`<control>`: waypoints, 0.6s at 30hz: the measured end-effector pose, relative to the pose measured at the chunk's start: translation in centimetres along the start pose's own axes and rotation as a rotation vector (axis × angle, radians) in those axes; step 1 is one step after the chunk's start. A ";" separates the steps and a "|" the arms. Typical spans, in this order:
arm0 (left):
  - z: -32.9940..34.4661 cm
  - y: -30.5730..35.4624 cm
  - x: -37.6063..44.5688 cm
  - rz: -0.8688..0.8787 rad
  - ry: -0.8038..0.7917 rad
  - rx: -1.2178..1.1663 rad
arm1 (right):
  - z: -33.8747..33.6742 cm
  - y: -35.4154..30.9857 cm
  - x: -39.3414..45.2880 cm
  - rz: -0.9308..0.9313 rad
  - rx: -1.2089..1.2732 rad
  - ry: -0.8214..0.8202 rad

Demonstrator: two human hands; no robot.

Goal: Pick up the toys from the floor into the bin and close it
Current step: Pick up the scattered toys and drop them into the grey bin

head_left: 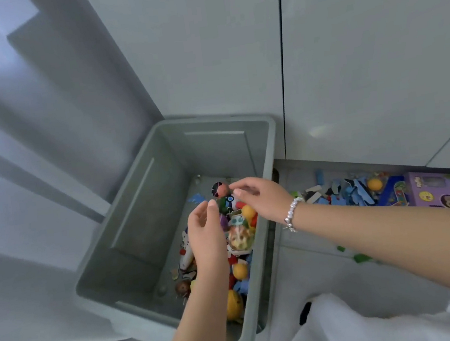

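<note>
A grey plastic bin [138, 209] stands open on the floor, with several toys [239, 236] heaped along its right side: figures, orange balls, blue pieces. Both my hands hover inside it. My left hand [206, 235] has relaxed fingers and holds nothing. My right hand [261, 197], with a bead bracelet on the wrist, reaches in from the right, fingers loose over a small figure with a pink head [220, 190]. I cannot tell whether that figure is touched. More toys [354, 191] lie on the floor to the right of the bin. No lid is in view.
White cupboard doors [360, 54] rise behind the bin. A purple toy box [447, 194] lies at the far right beside the scattered blue pieces. Two small green bits [360, 258] sit on the floor. White cloth [365, 326] fills the lower right.
</note>
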State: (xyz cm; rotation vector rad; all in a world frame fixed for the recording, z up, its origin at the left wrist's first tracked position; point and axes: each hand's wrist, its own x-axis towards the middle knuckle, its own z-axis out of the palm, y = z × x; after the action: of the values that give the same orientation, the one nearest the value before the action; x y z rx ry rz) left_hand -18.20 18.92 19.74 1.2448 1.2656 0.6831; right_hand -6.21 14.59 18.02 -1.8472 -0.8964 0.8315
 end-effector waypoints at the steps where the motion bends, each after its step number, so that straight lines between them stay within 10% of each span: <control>1: 0.5 -0.1 -0.3 0.013 -0.020 0.016 | -0.4 0.3 -0.3 -0.007 -0.007 0.014; 18: 18.7 -10.5 -1.7 0.249 -0.422 0.355 | -12.6 19.1 -5.4 0.277 -0.100 0.308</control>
State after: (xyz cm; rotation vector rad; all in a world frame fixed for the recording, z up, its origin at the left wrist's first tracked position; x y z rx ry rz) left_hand -3.56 8.97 7.56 1.7541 0.9094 0.3444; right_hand 5.95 -1.76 6.33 -2.1479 -0.5034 0.6487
